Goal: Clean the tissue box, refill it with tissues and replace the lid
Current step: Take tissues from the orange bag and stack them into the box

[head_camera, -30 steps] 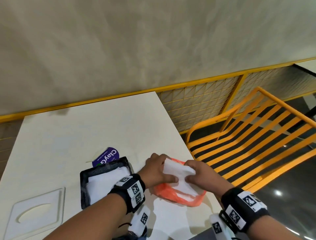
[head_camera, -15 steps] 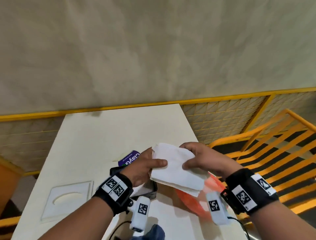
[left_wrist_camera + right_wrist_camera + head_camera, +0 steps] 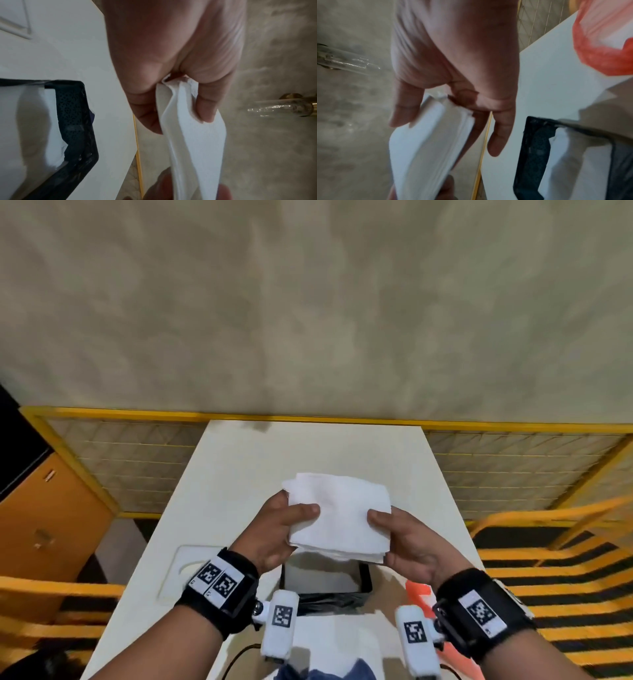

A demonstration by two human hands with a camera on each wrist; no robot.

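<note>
Both hands pinch the tissue stack [image 3: 339,515] by its sides, left hand [image 3: 274,529], right hand [image 3: 411,542], above the open black box [image 3: 364,580]. Best to keep it level, square to the walls, lower evenly.

Both hands lifted the tissue stack [image 3: 337,515] above the tissue box [image 3: 364,578].

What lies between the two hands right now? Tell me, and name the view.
A stack of white tissues spans the gap, pinched by the left hand and right hand above the black tissue box; head view.
</note>
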